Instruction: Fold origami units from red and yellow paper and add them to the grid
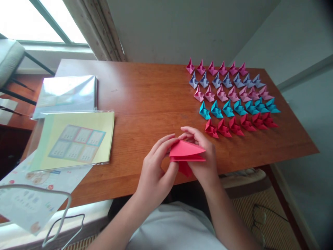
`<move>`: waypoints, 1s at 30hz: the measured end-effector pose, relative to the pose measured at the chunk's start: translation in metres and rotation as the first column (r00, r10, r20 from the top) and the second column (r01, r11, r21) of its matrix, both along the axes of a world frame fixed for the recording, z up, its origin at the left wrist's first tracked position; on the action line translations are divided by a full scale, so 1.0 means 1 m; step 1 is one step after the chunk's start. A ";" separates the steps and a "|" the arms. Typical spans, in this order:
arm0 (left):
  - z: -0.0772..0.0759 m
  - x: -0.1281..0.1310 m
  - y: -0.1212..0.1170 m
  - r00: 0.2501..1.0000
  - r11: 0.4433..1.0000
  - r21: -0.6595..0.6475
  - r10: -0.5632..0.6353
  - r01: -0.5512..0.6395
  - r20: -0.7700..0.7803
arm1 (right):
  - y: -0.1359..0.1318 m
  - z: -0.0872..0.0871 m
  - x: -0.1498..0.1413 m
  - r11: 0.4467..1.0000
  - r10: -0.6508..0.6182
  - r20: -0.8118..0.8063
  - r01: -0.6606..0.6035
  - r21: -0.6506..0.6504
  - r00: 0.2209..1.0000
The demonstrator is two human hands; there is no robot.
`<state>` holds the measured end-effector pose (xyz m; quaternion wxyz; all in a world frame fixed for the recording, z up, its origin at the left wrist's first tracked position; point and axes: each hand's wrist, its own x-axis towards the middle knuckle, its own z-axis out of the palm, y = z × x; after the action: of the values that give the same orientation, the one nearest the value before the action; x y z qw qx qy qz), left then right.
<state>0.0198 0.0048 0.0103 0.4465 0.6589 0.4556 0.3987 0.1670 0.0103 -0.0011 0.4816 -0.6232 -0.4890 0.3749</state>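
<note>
A partly folded piece of red origami paper (186, 150) is held above the table's front edge, its layers spread a little on the right side. My left hand (157, 163) pinches its left end, with the thumb below and fingers above. Around its right and far side curls my right hand (204, 152), some of its fingers hidden behind the paper. To the right of my hands stands a row of folded red paper boats (236, 126). Behind it are rows of turquoise boats (228, 108), light pink boats (221, 93), lavender boats (227, 80) and dark pink boats (212, 68).
On the left of the wooden table (145, 100) lie a pack of yellow paper (80, 139) in a clear sleeve and another wrapped pack (67, 93). A printed sheet (47, 189) overhangs the front left edge near a white cable (68, 201). A chair (13, 62) stands beyond.
</note>
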 end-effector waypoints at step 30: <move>0.008 -0.005 0.013 0.861 0.743 -0.610 0.091 0.275 0.500 | -0.012 0.008 -0.002 0.922 0.033 0.390 -0.179 0.343 0.920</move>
<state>0.0148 0.0173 0.0187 0.7723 0.3534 0.4010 0.3433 0.1652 -0.0021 0.0070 0.4665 -0.5528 -0.6681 0.1744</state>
